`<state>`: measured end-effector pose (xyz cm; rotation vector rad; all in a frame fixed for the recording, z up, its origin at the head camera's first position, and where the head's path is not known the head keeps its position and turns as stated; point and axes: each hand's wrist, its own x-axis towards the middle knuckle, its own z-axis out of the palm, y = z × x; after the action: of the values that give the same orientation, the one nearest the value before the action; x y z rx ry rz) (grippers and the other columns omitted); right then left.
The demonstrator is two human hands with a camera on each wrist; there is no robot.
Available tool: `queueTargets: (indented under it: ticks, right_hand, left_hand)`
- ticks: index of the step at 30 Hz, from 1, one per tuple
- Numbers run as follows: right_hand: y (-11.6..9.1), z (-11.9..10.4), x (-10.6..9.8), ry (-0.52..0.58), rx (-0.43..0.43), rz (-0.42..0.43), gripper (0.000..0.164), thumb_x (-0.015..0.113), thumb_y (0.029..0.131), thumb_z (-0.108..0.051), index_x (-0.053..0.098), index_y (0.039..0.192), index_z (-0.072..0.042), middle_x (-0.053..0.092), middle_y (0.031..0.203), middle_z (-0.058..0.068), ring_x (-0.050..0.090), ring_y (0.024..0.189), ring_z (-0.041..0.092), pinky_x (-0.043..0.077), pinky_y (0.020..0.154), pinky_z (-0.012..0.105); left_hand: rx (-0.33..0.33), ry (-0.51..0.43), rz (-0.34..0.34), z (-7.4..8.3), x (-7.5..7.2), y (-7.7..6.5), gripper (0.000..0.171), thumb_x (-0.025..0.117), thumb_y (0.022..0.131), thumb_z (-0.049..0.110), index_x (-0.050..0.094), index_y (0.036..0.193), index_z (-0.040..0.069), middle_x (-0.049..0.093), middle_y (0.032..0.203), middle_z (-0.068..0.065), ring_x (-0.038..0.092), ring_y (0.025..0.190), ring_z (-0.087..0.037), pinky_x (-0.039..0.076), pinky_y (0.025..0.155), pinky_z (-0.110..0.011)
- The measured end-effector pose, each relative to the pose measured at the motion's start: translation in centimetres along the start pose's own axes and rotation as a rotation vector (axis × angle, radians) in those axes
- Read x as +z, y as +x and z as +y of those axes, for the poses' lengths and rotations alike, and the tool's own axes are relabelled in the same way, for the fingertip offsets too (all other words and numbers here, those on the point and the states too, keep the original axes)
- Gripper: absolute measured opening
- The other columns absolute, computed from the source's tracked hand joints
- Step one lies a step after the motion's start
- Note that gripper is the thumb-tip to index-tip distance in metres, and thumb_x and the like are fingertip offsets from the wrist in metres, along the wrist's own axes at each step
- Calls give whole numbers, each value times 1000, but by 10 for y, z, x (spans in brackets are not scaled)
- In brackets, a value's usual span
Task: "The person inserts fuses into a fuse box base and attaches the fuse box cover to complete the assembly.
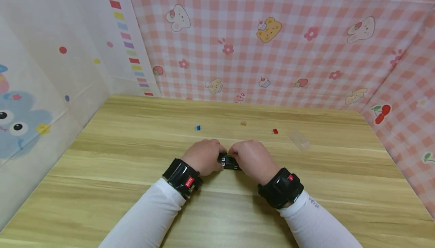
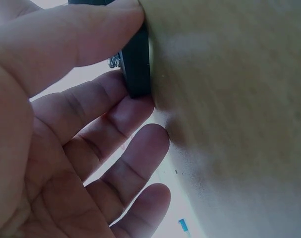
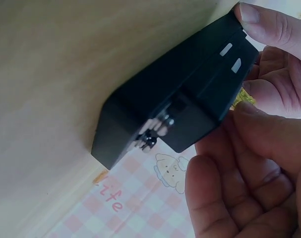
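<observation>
A black fuse block [image 1: 228, 161] with metal screw terminals at one end lies on the wooden table between both hands. My left hand [image 1: 205, 156] grips one end of it, thumb on the near side and fingers on the far side. In the left wrist view the thumb presses on the black block [image 2: 138, 64]. My right hand [image 1: 254, 160] pinches a small translucent yellow blade fuse [image 3: 243, 97] right at the block's top. The fuse's lower part is hidden behind the block [image 3: 190, 79] and fingers in the right wrist view.
Behind the hands lie a blue blade fuse [image 1: 198, 128], a tan blade fuse [image 1: 243, 123] and a red blade fuse [image 1: 275, 131]. A clear plastic cover [image 1: 300, 140] rests to the right. Printed cloth [image 1: 251, 63] hangs along the back edge of the table.
</observation>
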<state>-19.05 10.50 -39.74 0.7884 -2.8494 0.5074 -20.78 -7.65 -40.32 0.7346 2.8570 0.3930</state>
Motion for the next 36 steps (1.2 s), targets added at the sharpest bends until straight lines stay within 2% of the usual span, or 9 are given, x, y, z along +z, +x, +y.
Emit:
queueTargets:
  ticks: [12, 19, 36]
  right_hand:
    - [-1, 2, 0, -11, -29, -32, 16, 78, 89, 0, 83, 95, -14, 78, 86, -4, 65, 74, 5, 57, 71, 29]
    - [-1, 1, -1, -26, -35, -42, 17, 77, 89, 1, 84, 96, -14, 79, 88, -4, 67, 77, 6, 59, 76, 32]
    - [0, 1, -1, 0, -13, -62, 17, 78, 89, 1, 84, 97, -13, 80, 88, -3, 69, 78, 7, 59, 75, 31]
  left_hand:
    - [10, 9, 3, 0, 0, 1, 38, 91, 81, 25, 80, 117, 19, 72, 110, 2, 63, 94, -17, 52, 90, -37]
    - [-3, -1, 2, 1, 0, 0, 38, 91, 81, 25, 80, 117, 19, 71, 108, 2, 62, 92, -17, 52, 88, -37]
    - [-3, -2, -4, -1, 0, 1, 37, 90, 82, 26, 80, 117, 19, 70, 107, 3, 61, 91, -17, 51, 87, -37]
